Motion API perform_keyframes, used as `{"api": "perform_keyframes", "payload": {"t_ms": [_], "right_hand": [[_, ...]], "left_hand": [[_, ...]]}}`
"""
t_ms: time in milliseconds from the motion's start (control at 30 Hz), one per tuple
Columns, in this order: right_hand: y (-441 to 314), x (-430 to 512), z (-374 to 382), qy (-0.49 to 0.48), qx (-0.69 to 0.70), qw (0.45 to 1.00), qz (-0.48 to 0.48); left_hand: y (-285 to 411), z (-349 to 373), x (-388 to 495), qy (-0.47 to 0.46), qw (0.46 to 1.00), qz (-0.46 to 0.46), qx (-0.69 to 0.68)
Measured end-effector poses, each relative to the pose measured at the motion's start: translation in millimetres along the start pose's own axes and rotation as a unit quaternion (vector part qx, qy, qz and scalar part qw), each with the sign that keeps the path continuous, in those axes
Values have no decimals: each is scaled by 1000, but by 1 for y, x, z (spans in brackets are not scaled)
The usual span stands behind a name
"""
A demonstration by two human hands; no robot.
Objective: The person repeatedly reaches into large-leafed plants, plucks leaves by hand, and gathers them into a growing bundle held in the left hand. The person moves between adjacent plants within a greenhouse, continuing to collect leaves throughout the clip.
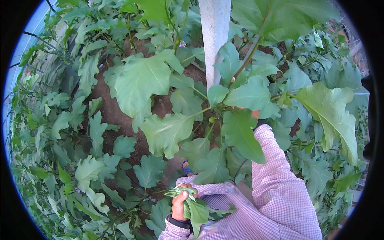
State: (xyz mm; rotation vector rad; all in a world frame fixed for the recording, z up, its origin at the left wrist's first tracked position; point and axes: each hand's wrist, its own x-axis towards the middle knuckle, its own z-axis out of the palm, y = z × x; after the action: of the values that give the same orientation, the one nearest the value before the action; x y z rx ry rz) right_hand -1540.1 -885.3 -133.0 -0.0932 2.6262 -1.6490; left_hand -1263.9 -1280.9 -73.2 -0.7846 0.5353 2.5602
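Note:
At the bottom centre, my left hand is closed around a bunch of picked green leaves and stems, with stem ends sticking out above the thumb. My right arm, in a checked sleeve, reaches up into a leafy eggplant plant. Only a bit of my right hand shows between the leaves near the plant's main stem; its fingers are mostly hidden, so what it touches cannot be told. A broad leaf hangs just in front of the wrist.
A pale upright post stands behind the plant. Dense eggplant plants spread on both sides, with brown soil between them. A foot in a blue sandal shows below. Bluish sheeting lies along the left edge.

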Motion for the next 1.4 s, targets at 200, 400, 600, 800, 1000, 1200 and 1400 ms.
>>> {"api": "perform_keyframes", "payload": {"t_ms": [200,400,600,800,1000,1200,1400], "right_hand": [[0,4,4,13,-49,998,-22],[20,0,14,52,-107,993,-25],[75,-29,26,200,-86,972,87],[59,-30,26,207,-32,965,157],[21,-37,38,201,-283,936,67],[-26,-117,99,363,111,873,306],[-233,-71,238,207,152,868,425]], "left_hand": [[21,13,13,-10,1000,-23,-12],[70,15,44,-8,998,-57,1],[159,4,99,-42,990,-132,38],[235,10,126,-4,987,-150,60],[266,29,141,10,978,-176,113],[295,32,163,-40,982,-164,86],[355,48,216,-141,956,-254,53]]}}
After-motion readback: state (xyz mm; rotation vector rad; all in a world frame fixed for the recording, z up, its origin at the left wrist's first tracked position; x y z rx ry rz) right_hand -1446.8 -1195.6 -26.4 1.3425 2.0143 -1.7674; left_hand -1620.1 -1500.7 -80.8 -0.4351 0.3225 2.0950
